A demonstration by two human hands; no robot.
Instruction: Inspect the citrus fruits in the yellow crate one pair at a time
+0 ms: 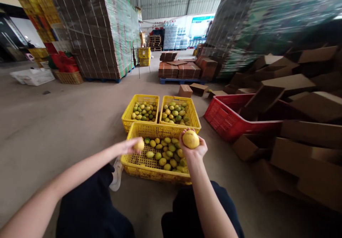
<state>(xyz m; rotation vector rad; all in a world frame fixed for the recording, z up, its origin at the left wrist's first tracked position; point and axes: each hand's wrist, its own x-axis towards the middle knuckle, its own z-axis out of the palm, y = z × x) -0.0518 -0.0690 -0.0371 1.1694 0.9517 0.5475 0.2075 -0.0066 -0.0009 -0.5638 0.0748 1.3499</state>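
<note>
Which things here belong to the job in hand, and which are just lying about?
Likely the job:
left hand and its fruit
right hand and its fruit
front crate
left rear crate
right rear crate

Apparently just lying about:
red crate
cartons
wrapped stacks
white crate

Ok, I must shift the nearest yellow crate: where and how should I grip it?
I'd grip the nearest yellow crate by the rim at both short ends, one hand from each side: it sits flat, long side facing you. Fruit crowds its right half, so that end is likely heavier.
</note>
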